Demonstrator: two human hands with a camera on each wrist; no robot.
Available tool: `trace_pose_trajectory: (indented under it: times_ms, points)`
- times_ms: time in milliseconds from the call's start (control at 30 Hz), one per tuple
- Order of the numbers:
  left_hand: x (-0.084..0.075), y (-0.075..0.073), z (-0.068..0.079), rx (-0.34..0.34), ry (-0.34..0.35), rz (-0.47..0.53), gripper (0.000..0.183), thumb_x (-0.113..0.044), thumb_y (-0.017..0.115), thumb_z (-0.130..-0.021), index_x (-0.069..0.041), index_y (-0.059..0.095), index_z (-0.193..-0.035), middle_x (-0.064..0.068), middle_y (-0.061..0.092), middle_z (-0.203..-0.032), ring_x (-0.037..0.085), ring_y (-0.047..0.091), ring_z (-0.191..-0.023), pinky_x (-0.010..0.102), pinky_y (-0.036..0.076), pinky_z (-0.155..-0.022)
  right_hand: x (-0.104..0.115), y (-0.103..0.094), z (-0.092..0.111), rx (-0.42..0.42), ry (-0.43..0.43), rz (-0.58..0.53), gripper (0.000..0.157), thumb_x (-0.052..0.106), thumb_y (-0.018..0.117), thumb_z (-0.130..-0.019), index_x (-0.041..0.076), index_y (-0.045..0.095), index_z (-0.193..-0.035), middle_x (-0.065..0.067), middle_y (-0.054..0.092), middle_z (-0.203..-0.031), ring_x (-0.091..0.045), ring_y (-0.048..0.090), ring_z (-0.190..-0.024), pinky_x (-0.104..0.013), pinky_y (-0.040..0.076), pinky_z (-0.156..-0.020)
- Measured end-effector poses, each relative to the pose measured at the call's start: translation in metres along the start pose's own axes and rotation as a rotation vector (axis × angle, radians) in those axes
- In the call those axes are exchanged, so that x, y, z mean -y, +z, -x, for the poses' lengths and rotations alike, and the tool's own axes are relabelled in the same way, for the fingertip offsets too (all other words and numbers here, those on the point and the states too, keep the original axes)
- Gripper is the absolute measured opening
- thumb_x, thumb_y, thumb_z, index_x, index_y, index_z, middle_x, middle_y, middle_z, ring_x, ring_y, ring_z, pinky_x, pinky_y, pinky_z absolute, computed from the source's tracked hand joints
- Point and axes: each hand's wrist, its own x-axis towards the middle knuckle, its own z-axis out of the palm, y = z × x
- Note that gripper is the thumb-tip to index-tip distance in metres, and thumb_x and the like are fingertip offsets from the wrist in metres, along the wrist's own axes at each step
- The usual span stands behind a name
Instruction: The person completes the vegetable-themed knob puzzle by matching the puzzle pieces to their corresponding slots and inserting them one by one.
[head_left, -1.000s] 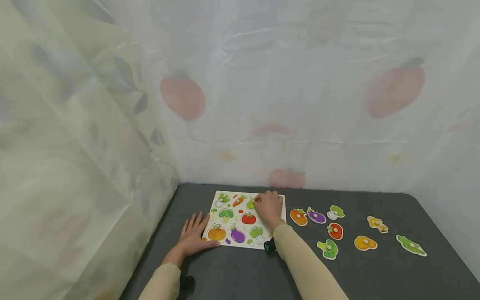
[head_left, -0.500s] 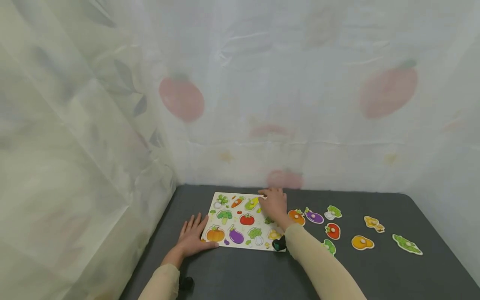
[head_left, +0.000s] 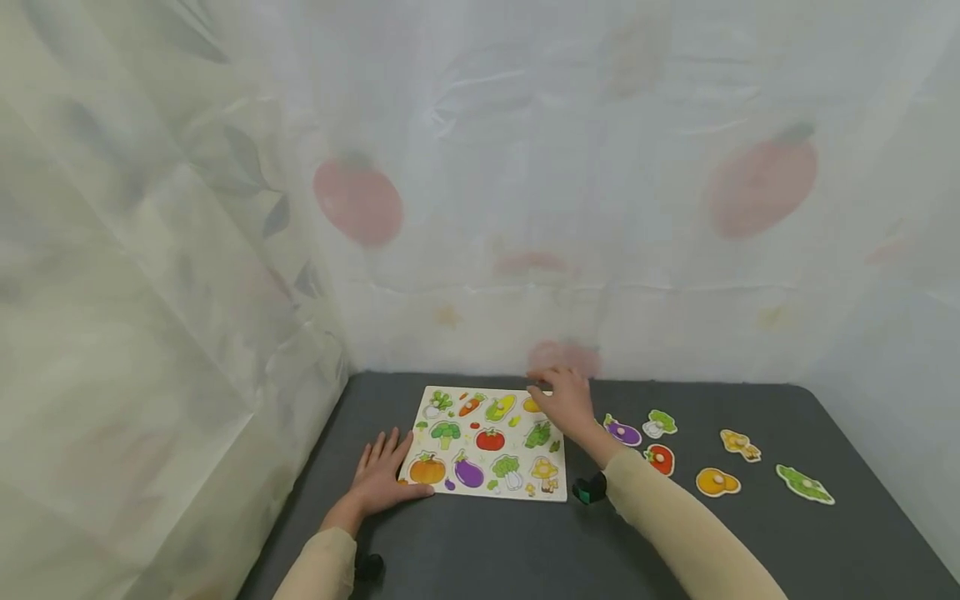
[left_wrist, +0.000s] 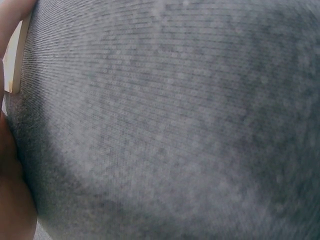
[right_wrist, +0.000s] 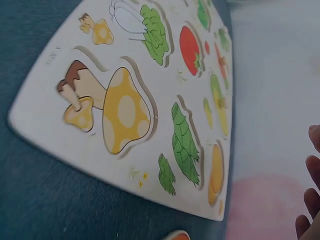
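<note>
A white puzzle board (head_left: 517,492) with vegetable pictures lies on the dark table. My left hand (head_left: 378,477) rests on the table with fingers spread, thumb and fingertips at the board's lower left edge; the left wrist view catches only part of it and the board's side (left_wrist: 19,57). Above the board's far right corner is my right hand (head_left: 566,404), fingers loosely bent and holding nothing; its fingertips (right_wrist: 312,170) show in the right wrist view. Knobbed corn (head_left: 500,407), carrot (head_left: 472,405) and radish (head_left: 437,404) pieces sit in the board's top row.
Right of the board lie loose pieces: an eggplant (head_left: 624,432), a leafy green (head_left: 660,423), a tomato (head_left: 660,459), a mushroom (head_left: 740,445), a yellow rounded piece (head_left: 717,482) and a pea pod (head_left: 805,484). My right forearm hides others. A printed curtain (head_left: 562,208) hangs behind.
My right hand has let go of the corn piece, lifted and moved right, off most of the board. The corn piece stays in the top row. My left hand has kept its place.
</note>
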Motion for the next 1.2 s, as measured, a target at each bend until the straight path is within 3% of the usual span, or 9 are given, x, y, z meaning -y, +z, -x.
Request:
trace_pose_trajectory:
  times_ms: [267,767,1033,1200]
  points:
    - [0.0,0.001,-0.002,-0.006,0.009,0.003,0.124,-0.081,0.071,-0.072,-0.014,0.023,-0.165,0.019,0.013,-0.169,0.044,0.003,-0.155,0.061,-0.004,-0.12,-0.018,-0.044,0.024,-0.069,-0.045,-0.064,0.026,0.023,0.073,-0.096,0.015,0.077,-0.121,-0.005,0.069,-0.113,-0.032,0.054,-0.112,-0.061,0.035,-0.101]
    - [-0.003,-0.005,0.0,-0.005,0.015,-0.004,0.124,-0.079,0.073,-0.072,-0.011,0.025,-0.164,0.023,0.014,-0.168,0.048,0.004,-0.153,0.064,-0.002,-0.12,-0.074,-0.135,0.105,-0.107,0.027,-0.072,0.032,0.019,0.069,-0.1,0.006,0.072,-0.129,-0.012,0.066,-0.113,-0.037,0.048,-0.118,-0.063,0.036,-0.095]
    - [-0.012,-0.014,0.005,0.033,-0.029,-0.049,0.121,-0.077,0.074,-0.074,-0.011,0.026,-0.164,0.023,0.017,-0.167,0.048,0.005,-0.153,0.066,-0.001,-0.12,-0.109,-0.171,0.138,-0.174,0.066,0.038,0.033,0.021,0.068,-0.101,0.001,0.071,-0.127,-0.018,0.066,-0.11,-0.044,0.047,-0.116,-0.066,0.035,-0.093]
    - [-0.014,-0.015,0.006,0.058,-0.047,-0.034,0.12,-0.076,0.074,-0.075,-0.012,0.026,-0.164,0.022,0.016,-0.168,0.048,0.004,-0.154,0.067,-0.003,-0.119,-0.133,-0.183,0.157,-0.156,0.087,0.149,0.031,0.018,0.071,-0.098,-0.001,0.073,-0.123,-0.023,0.068,-0.111,-0.045,0.052,-0.109,-0.065,0.037,-0.09]
